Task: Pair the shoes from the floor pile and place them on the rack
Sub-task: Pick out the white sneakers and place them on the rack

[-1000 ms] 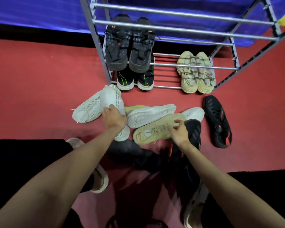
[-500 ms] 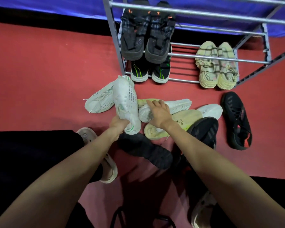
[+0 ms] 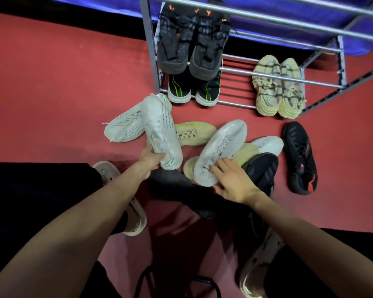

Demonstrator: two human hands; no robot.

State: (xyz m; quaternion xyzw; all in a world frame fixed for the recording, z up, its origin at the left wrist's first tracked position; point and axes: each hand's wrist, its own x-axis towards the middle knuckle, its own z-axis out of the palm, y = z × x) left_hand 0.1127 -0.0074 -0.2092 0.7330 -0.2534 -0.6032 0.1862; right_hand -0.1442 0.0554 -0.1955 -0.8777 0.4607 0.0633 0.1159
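**Three pairs up, a pile still to sort**

The left hand [image 3: 150, 157] has its grip curled round the heel end of a white shoe with green marks [image 3: 162, 134], lifted up in the middle of the frame. Its likely partner, another white shoe [image 3: 125, 125], lies on the floor just to the left, touching it. The right hand [image 3: 230, 179] lies with its fingers spread out, almost straight, on the heel of a plain white shoe [image 3: 221, 150]; it presses more than it holds.

On the rack [image 3: 267, 72], at the top of the frame, three pairs already stand: one grey pair [image 3: 192, 44] on a higher bar, one black pair with green stripes [image 3: 192, 91] under it, and one tan pair [image 3: 278, 89] at the right.

On the red floor [image 3: 52, 93] I count eight loose shoes that I can see: four white, two tan, and two black. A dark shape below the hands could be one more; I cannot tell.

So I think the job is under halfway done. About four pairs are left to match and put up.
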